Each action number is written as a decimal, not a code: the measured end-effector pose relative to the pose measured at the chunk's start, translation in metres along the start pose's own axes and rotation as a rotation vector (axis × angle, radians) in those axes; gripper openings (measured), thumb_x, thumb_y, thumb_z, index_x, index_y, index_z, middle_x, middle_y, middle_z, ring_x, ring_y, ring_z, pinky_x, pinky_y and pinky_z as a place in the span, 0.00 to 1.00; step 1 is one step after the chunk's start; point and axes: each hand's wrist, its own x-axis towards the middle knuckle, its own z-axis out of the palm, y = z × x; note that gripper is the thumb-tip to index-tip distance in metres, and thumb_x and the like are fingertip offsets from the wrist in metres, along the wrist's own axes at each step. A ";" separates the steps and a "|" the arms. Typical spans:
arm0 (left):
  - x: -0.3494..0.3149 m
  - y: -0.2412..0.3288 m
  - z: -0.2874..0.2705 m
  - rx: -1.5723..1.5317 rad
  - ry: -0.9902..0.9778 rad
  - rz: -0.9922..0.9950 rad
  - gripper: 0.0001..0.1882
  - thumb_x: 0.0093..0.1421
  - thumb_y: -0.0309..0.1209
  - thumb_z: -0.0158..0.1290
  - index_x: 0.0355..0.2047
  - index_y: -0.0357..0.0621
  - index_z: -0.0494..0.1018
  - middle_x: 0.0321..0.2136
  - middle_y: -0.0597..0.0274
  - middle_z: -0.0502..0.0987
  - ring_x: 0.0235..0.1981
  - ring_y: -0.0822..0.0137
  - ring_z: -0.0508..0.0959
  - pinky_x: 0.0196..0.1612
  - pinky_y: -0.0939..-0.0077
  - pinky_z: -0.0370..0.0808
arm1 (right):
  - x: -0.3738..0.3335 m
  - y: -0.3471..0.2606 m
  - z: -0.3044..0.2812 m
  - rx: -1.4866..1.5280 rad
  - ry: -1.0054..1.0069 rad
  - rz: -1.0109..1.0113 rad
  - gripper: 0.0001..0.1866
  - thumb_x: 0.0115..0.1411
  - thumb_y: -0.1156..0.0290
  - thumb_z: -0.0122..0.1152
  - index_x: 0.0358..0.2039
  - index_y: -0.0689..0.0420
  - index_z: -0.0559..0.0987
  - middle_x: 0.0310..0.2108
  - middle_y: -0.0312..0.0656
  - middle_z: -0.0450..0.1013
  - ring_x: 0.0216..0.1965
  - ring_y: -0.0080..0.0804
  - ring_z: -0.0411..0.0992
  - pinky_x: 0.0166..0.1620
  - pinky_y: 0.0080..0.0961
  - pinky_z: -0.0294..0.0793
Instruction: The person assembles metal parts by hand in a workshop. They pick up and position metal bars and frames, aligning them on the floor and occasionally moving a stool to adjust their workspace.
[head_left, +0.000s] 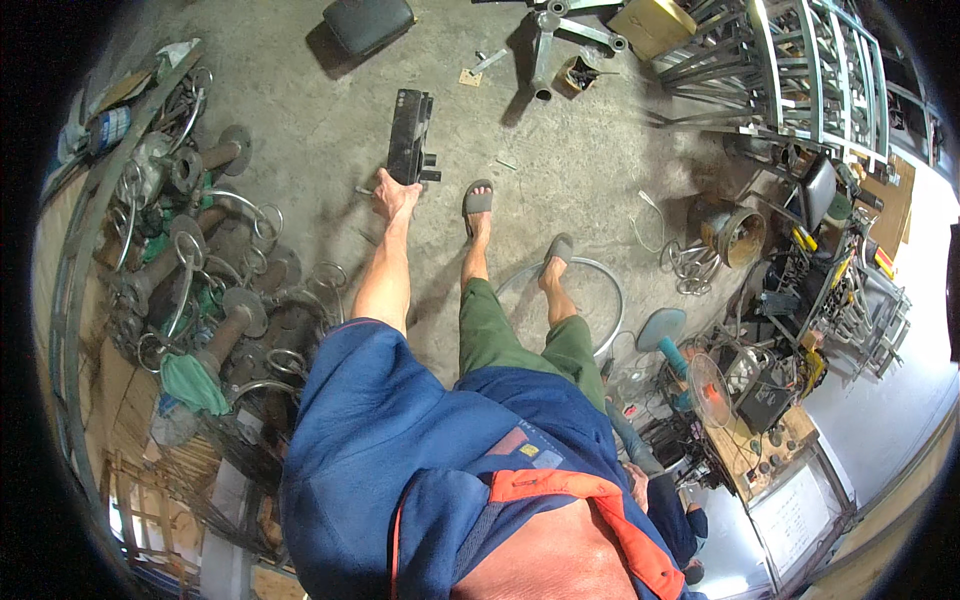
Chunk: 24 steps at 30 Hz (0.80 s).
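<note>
My left hand (397, 194), at the end of my outstretched bare arm, is closed on the near end of a long black metal block (407, 135). Two short round stubs stick out of the block's right side near my fingers. It is held out in front of me, over the concrete floor and to the left of my sandalled feet. Part of a thin rod (368, 191) shows just left of my hand; whether I hold it too, I cannot tell. My right hand is out of view.
Flanged metal posts with rings (215, 330) are heaped at left. Ahead lie a black padded seat (368, 25) and a metal star base (545, 55). Steel frames (790, 70) stand far right. A hoop (617, 300), a fan (710, 390) and a seated co-worker (672, 515) are at right.
</note>
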 end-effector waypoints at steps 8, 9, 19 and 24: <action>-0.017 -0.007 0.001 -0.160 0.032 -0.023 0.68 0.43 0.46 0.74 0.74 0.53 0.38 0.72 0.43 0.48 0.72 0.41 0.49 0.69 0.28 0.44 | 0.020 0.000 -0.002 -0.040 0.032 -0.049 0.12 0.67 0.71 0.54 0.46 0.64 0.80 0.36 0.46 0.80 0.26 0.31 0.76 0.28 0.29 0.76; -0.021 -0.013 -0.002 -0.139 0.035 -0.024 0.68 0.43 0.46 0.74 0.74 0.53 0.37 0.72 0.43 0.47 0.72 0.40 0.49 0.69 0.28 0.44 | 0.022 -0.007 -0.003 -0.055 0.033 -0.067 0.12 0.67 0.71 0.54 0.46 0.64 0.80 0.36 0.45 0.80 0.25 0.31 0.76 0.28 0.29 0.76; -0.041 -0.043 0.002 -0.026 0.092 -0.039 0.68 0.46 0.48 0.72 0.74 0.49 0.36 0.72 0.46 0.49 0.72 0.43 0.52 0.70 0.35 0.49 | 0.034 -0.105 -0.001 0.096 -0.082 -0.173 0.14 0.64 0.75 0.56 0.49 0.66 0.76 0.34 0.45 0.81 0.24 0.28 0.76 0.24 0.23 0.76; -0.065 -0.039 0.000 -0.002 0.113 -0.073 0.56 0.50 0.40 0.68 0.72 0.42 0.46 0.71 0.45 0.52 0.70 0.46 0.56 0.68 0.43 0.57 | 0.026 -0.202 0.021 -0.052 -0.106 -0.533 0.18 0.66 0.68 0.59 0.53 0.64 0.75 0.39 0.45 0.79 0.34 0.34 0.80 0.30 0.26 0.78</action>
